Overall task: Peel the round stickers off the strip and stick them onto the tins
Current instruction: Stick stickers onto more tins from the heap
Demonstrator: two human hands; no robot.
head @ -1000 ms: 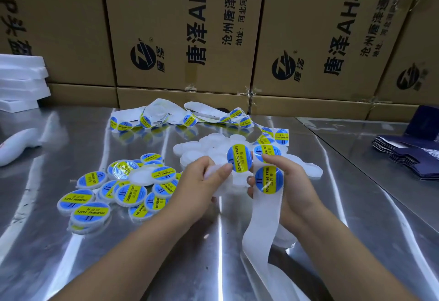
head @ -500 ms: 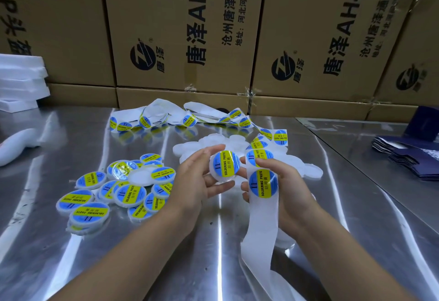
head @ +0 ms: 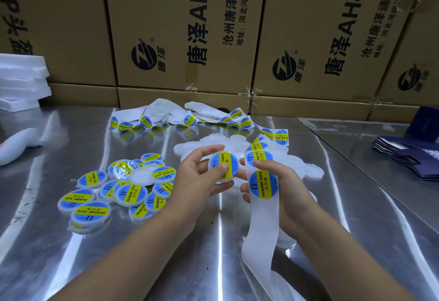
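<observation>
Above the table [head: 118, 265], left hand [head: 194, 182] thumb now on tin [head: 232, 160], strip [head: 261, 224] unmoved

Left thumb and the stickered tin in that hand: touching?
Touching. The head view shows the left hand gripping the stickered tin, with the thumb tip lying flat on its top face and no gap.

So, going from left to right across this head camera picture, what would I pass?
Stack of white foam sheets → pile of stickered tins → left hand → the tin it holds → right hand, pinching the sticker strip → stack of dark blue folded cards.
</observation>
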